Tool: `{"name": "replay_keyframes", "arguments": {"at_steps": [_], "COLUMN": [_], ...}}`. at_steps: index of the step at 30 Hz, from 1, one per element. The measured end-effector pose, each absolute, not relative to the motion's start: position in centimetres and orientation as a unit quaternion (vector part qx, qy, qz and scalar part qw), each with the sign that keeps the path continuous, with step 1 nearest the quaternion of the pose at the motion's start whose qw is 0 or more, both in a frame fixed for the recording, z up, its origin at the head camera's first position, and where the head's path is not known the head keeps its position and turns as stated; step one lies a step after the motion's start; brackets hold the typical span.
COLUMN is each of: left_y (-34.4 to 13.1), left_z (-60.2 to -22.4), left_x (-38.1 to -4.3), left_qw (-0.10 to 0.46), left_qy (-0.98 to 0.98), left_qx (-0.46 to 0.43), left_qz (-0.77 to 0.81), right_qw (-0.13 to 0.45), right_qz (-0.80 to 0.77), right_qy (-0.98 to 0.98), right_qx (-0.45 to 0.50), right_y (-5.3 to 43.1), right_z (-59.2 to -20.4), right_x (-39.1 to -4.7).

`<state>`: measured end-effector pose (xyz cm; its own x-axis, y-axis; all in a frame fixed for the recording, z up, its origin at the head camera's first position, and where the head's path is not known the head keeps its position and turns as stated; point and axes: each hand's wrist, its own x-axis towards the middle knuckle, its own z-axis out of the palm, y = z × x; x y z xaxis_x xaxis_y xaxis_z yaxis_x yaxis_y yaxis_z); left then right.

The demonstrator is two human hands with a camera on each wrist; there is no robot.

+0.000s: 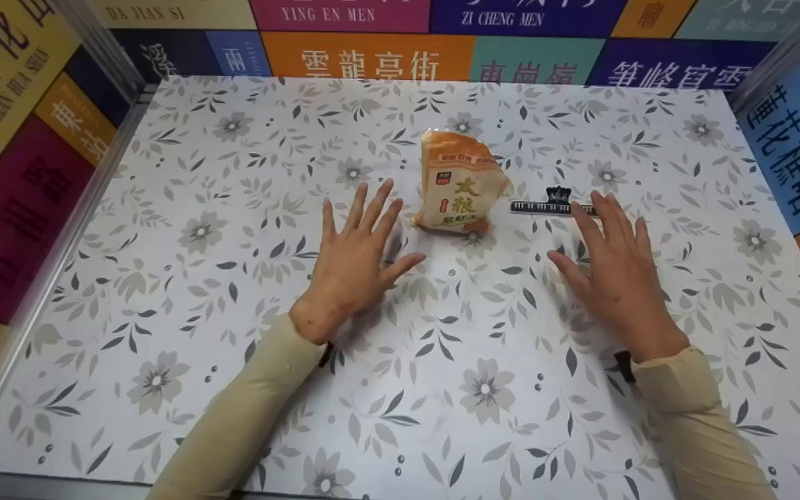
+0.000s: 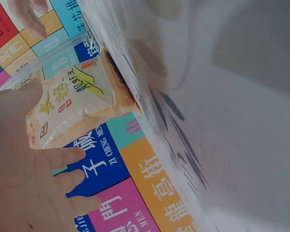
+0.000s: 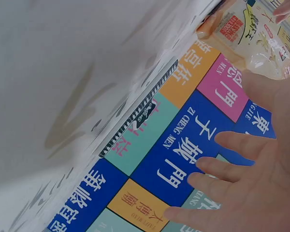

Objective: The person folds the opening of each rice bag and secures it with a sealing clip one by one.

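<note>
An orange and cream snack bag [image 1: 459,184] with Chinese lettering stands upright on the table. To its right is a black-and-white piano-key ruler [image 1: 539,207] with a dark crown-shaped ornament on its upper edge. My left hand [image 1: 355,257] is spread left of the bag, thumb pointing toward it, and holds nothing. Spread as well, my right hand [image 1: 619,278] has its index fingertip overlapping the ruler's right end in the head view. In the right wrist view, a gap shows between the fingers and the ruler [image 3: 140,108]. The left wrist view shows the bag [image 2: 72,99] beyond the left thumb.
A white table [image 1: 386,361] printed with grey flowers and leaves lies under both hands. Colourful panels [image 1: 372,55] with Chinese place names rise behind it and along both sides. Metal rails [image 1: 53,278] run beside the table's left edge.
</note>
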<state>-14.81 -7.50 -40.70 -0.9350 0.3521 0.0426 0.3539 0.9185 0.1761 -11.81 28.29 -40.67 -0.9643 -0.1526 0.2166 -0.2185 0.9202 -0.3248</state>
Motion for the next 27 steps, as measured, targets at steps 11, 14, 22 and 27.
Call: {"name": "replay_keyframes", "arguments": {"at_steps": [11, 14, 22, 27], "left_y": [-6.2, -5.7, -4.6, -4.1], "left_z": [-40.8, -40.8, -41.1, -41.2], "left_x": [-15.9, -16.1, -17.0, -17.6], "left_qw": [-0.007, -0.009, -0.006, -0.004], "left_qy": [-0.969, -0.966, -0.951, -0.934], "left_qx": [-0.171, -0.169, -0.167, -0.169], "left_qz": [-0.180, -0.195, -0.260, -0.314], "right_qw": [0.163, 0.169, 0.161, 0.143], "right_qz": [0.187, 0.188, 0.218, 0.236], "right_qy": [-0.958, -0.955, -0.949, -0.949], "right_qx": [0.146, 0.154, 0.160, 0.152], "right_y": [27.3, 27.1, 26.7, 26.4], "right_z": [-40.8, -41.0, -41.1, -40.9], "right_x": [-12.5, -12.7, -13.5, -13.7]}}
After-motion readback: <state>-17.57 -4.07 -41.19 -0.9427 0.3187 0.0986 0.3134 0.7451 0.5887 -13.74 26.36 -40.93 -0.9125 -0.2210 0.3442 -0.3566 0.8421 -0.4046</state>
